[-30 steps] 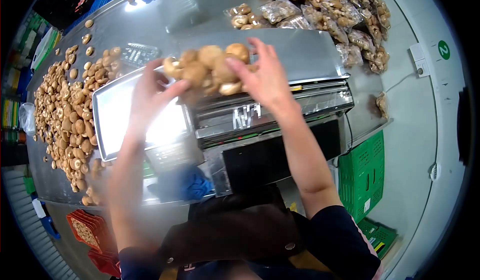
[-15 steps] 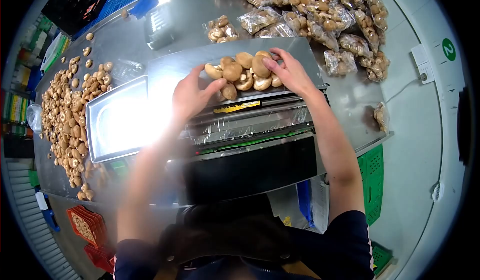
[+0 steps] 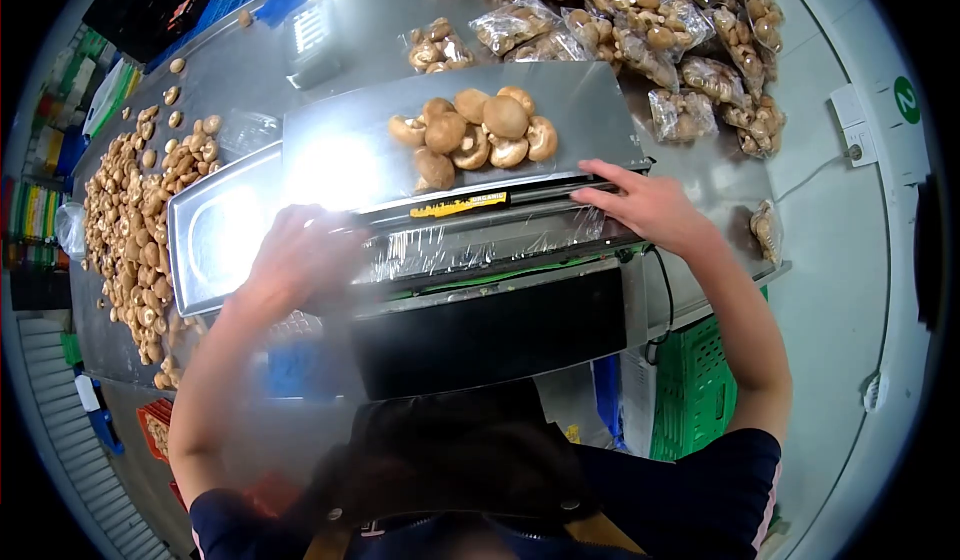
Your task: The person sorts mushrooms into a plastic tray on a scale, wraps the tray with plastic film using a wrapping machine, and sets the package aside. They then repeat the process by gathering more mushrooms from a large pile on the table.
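Note:
A small cluster of brown shiitake mushrooms lies on the flat metal plate of a film wrapping machine. Below it, a black and yellow label reading "ORGANIC" sits along the machine's bar. Clear plastic film stretches across the machine in front of that label. My right hand is at the film's right end, its fingers apart and extended over the edge. At the film's left end is my left hand, smeared by motion, so its fingers cannot be made out.
A large heap of loose mushrooms covers the left of the steel table, beside a metal tray. Bagged mushrooms are piled at the back right. One bag lies near the right edge. A green crate stands below.
Both hands have left the mushrooms and come down towards me to the film's two ends. The mushrooms now lie on the plate untouched, slightly more spread out.

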`<state>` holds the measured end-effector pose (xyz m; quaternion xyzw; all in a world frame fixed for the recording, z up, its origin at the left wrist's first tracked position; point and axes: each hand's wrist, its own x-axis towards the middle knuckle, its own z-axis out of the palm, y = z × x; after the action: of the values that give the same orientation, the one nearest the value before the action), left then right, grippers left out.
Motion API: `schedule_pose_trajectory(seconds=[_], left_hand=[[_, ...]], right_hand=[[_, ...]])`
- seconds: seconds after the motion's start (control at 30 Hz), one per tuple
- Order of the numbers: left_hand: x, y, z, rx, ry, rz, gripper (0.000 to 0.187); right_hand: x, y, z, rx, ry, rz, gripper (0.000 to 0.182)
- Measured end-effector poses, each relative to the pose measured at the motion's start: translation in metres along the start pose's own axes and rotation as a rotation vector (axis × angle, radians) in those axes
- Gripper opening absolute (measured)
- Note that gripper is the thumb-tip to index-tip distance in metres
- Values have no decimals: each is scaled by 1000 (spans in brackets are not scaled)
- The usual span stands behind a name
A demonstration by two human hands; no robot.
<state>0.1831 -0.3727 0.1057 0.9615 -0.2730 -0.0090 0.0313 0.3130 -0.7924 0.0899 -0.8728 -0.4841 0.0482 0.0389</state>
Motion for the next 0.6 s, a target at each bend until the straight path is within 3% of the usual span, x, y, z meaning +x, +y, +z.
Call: schedule_pose_trajectory(seconds=[0.03,0.13,0.17,0.23,0.27,0.3,0.33,0.4,0.43,0.47,0.53,0.57,0.6], left_hand=[[10,5,3,40,-14,23,53],[13,-1,32,-80,236,165,30],[5,-1,35,-145,264,89,26],[-28,8,40,-280,313,-73,17],[-53,9,39,-411,225,-226,14],[-75,14,34,-539,140,-380,13],[-80,16,18,-656,250,-494,11],[-90,19,-13,-903,536,-681,27],[-54,15,-50,-1226,721,-309,28],[-41,-11,-55,-1132,941,-205,22],[21,-46,-58,-1166,1112,-292,26],[53,-74,-42,-884,969,-295,30],[85,-87,-21,-870,883,-332,42]], right_hand=[[7,-3,4,27,76,-53,34],[9,1,28,343,160,-62,28],[4,2,40,432,368,-111,24],[-31,-9,23,701,193,184,23],[-46,-18,7,826,102,331,23],[-59,-28,-5,870,155,326,19],[-65,-32,-20,910,215,320,16],[-59,-27,-58,783,511,142,18],[-50,-23,-68,782,730,208,21],[-21,-18,-77,790,908,241,25],[52,-8,-94,792,1224,262,33],[80,10,-87,633,1020,280,37],[105,31,-66,474,816,297,42]])
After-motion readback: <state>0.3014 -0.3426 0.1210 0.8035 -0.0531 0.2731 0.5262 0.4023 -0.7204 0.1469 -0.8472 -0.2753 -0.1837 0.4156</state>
